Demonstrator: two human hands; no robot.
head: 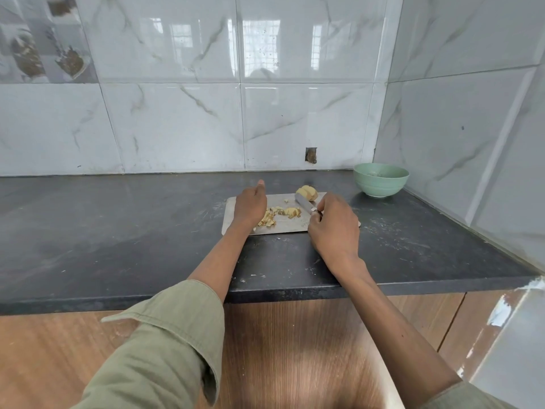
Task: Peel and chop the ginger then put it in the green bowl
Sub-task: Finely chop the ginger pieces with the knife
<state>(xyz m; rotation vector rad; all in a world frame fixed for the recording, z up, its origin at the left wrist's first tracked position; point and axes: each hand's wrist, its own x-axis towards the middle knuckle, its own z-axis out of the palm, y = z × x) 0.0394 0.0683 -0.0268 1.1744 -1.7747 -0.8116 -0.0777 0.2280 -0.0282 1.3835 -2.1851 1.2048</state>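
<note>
A steel cutting board [289, 227] lies on the dark counter. On it are chopped ginger pieces [281, 214] and a larger peeled ginger chunk [308, 192] at the far edge. My right hand [334, 228] is shut on a knife [305, 204] whose blade points toward the chunk. My left hand [250, 203] rests on the board's left part beside the chopped pieces, fingers curled downward; whether it holds any piece is hidden. The green bowl [380, 179] stands at the back right, apart from the board.
The dark counter [118, 231] runs left from the board, with scraps and smears on it. Tiled walls close the back and the right side just beyond the bowl. Wooden cabinet fronts [295, 349] sit below the counter's front edge.
</note>
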